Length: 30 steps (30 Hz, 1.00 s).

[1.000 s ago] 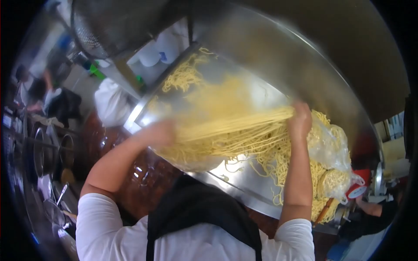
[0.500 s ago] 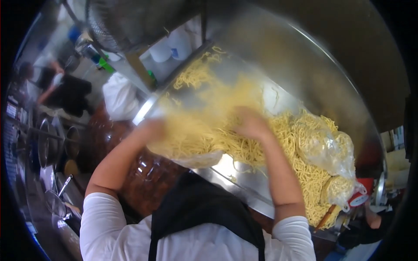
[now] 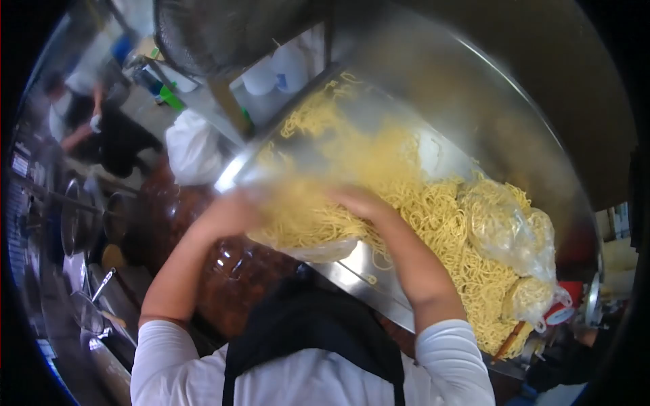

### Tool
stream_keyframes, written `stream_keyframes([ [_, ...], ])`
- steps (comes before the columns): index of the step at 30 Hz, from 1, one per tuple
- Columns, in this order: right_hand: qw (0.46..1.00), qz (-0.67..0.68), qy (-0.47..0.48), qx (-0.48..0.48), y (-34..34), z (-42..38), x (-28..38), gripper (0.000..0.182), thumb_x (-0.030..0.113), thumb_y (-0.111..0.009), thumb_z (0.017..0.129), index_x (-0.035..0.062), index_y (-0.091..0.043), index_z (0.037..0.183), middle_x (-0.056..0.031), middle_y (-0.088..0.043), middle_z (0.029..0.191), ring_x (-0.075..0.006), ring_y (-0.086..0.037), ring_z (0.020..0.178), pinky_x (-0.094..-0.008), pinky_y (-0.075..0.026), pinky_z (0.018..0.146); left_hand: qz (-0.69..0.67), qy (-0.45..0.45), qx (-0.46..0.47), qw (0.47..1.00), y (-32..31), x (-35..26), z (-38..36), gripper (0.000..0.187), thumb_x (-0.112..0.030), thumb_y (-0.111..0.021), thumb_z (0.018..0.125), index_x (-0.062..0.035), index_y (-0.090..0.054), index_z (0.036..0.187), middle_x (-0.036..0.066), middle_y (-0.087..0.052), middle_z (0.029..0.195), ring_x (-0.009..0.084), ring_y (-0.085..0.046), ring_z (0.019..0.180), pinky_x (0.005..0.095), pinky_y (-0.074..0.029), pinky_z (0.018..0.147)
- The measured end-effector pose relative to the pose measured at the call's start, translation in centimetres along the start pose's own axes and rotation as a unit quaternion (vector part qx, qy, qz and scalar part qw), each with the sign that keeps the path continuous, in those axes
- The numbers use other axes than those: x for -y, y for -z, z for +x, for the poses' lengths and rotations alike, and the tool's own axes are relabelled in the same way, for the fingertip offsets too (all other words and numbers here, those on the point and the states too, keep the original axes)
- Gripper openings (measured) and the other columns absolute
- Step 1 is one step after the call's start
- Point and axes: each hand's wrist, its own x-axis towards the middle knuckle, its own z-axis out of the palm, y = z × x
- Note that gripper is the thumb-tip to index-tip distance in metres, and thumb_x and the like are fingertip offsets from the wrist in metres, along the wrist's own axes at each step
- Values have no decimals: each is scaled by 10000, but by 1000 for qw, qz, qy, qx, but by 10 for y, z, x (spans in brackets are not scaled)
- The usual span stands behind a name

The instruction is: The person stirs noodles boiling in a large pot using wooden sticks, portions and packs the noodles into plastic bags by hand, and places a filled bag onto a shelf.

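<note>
A loose heap of yellow noodles (image 3: 447, 237) spreads over a shiny metal worktop (image 3: 379, 271). At the near edge, more noodles lie in what looks like a clear plastic bag (image 3: 325, 253). My left hand (image 3: 238, 211) is at the left side of these noodles, its fingers smeared by motion. From the right, my right hand (image 3: 359, 201) reaches over the same noodles and touches them; its fingertips are blurred and partly hidden. Steam or motion blur veils the noodles beyond my hands. Farther right, a clear plastic bag of noodles (image 3: 497, 220) rests on the heap.
A white bundle (image 3: 193, 149) stands off the worktop's left corner. Beyond the far-left edge are white containers (image 3: 290, 68) and a large dark round fan-like object (image 3: 223, 34). A person (image 3: 101, 122) is at the far left. Strainers (image 3: 87, 314) lie at lower left.
My right hand has moved left and slightly down, nearer to my left hand. My left hand stays at the left side of the noodles. The view has shifted slightly.
</note>
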Motion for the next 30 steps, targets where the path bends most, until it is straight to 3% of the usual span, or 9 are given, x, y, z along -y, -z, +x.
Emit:
stream_keyframes([
  [6, 962, -233, 25, -143, -36, -114, -3, 466, 308, -721, 747, 51, -635, 1126, -171, -692, 921, -292, -663, 917, -407, -498, 807, -434, 57, 30, 899, 26, -14, 6, 441, -353, -475, 985, 48, -646, 1045, 195, -691, 958, 248, -675, 916, 328, -505, 857],
  [9, 944, -45, 62, -320, -48, -109, -18, 386, 251, -722, 747, 37, -643, 1058, -162, -682, 849, -275, -665, 846, -378, -513, 763, -601, -34, 71, 796, 31, -31, 19, 462, -369, -444, 993, 45, -637, 1058, 215, -684, 987, 271, -674, 935, 358, -519, 829],
  [11, 922, 68, 90, -371, -23, -120, 17, 348, 148, -726, 688, 51, -643, 1011, -161, -665, 866, -308, -656, 823, -370, -511, 721, -622, -40, 110, 774, 25, -44, 33, 573, -435, -586, 900, 40, -557, 1220, 220, -603, 1208, 281, -598, 1114, 399, -468, 930],
  [14, 843, 122, 252, -459, 6, -114, 87, 342, 115, -734, 688, 32, -631, 1003, -127, -664, 870, -242, -652, 796, -319, -503, 722, -427, -199, 114, 875, -9, -60, 76, 1164, -400, -873, 531, -20, -285, 1461, 93, -323, 1501, 243, -310, 1381, 403, -229, 1125],
  [17, 807, 116, 339, -470, 21, -113, 153, 312, 84, -724, 698, 15, -615, 983, -99, -651, 869, -205, -620, 794, -304, -489, 740, -464, -239, 90, 848, -74, -36, 118, 934, -86, -850, 563, -16, -406, 1381, 80, -484, 1362, 218, -465, 1253, 357, -374, 1051],
  [21, 817, 192, 300, -454, 35, -103, 152, 292, 48, -703, 715, 10, -608, 989, -88, -646, 881, -178, -606, 826, -301, -483, 753, -483, -158, 85, 857, -131, -8, 161, 785, -38, -804, 609, -14, -469, 1318, 80, -556, 1266, 208, -551, 1146, 350, -449, 977],
  [23, 823, 146, 297, -461, 35, -97, 123, 367, 72, -733, 731, 16, -583, 1061, -100, -643, 952, -181, -608, 897, -294, -482, 789, -612, -43, 182, 768, -101, -71, 129, 691, -23, -766, 652, -9, -496, 1288, 73, -595, 1193, 198, -591, 1079, 339, -477, 930],
  [26, 866, 213, 220, -395, 25, -112, 85, 628, 252, -803, 726, 19, -491, 1218, -132, -607, 1113, -214, -596, 1016, -310, -476, 868, -516, -56, 94, 850, -84, -84, 121, 577, -14, -729, 683, -16, -549, 1231, 69, -638, 1112, 199, -611, 1039, 341, -482, 914],
  [30, 970, -50, -10, -238, -2, -146, 11, 404, 219, -684, 778, 86, -593, 1149, -147, -651, 1056, -282, -627, 987, -382, -494, 846, -354, -114, 97, 923, -48, -106, 106, 505, -44, -738, 686, -28, -597, 1171, 89, -665, 1081, 206, -630, 1007, 341, -488, 892],
])
